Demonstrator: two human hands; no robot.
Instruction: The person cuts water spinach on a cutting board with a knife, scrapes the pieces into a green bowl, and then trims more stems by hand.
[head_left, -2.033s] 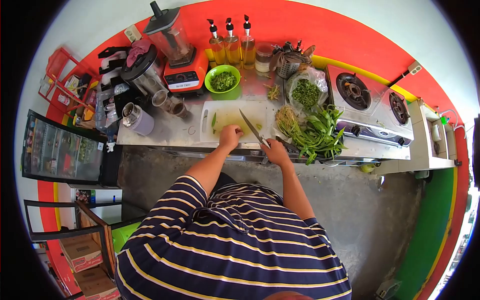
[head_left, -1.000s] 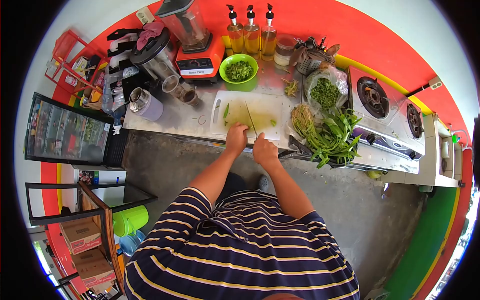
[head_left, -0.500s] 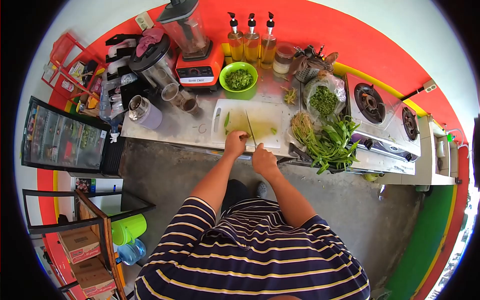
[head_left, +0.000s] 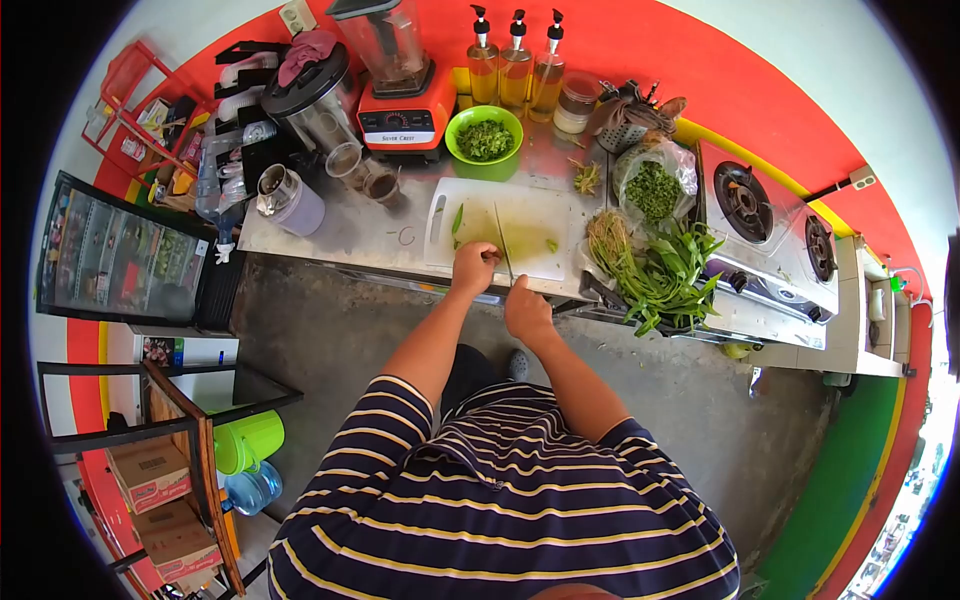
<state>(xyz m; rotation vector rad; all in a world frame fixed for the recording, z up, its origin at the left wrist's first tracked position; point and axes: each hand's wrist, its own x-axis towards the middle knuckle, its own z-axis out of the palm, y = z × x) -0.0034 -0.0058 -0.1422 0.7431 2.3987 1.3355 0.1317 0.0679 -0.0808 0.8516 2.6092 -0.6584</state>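
Observation:
My right hand (head_left: 528, 308) is closed round the handle of a knife (head_left: 503, 238), whose blade points away from me over a white cutting board (head_left: 470, 190). Close to the left side of the blade, my left hand (head_left: 475, 268) has its fingers curled together at the board's near edge; what they hold, if anything, is too small to make out. A few green leaf pieces (head_left: 457, 218) lie on the board, which has a greenish wet stain. Behind it stands a green bowl (head_left: 487, 165) with chopped greens (head_left: 484, 141).
Leafy water spinach (head_left: 665, 275) lies right of the board, below a plastic bag of chopped greens (head_left: 652, 192). A gas stove (head_left: 770, 240) is farther right. A red blender (head_left: 402, 120), pump bottles (head_left: 515, 70) and a cup (head_left: 382, 188) stand on the steel counter (head_left: 340, 240).
The whole view has shifted slightly with my head. Both hands stay at the near edge of the board, and the knife remains in my right hand.

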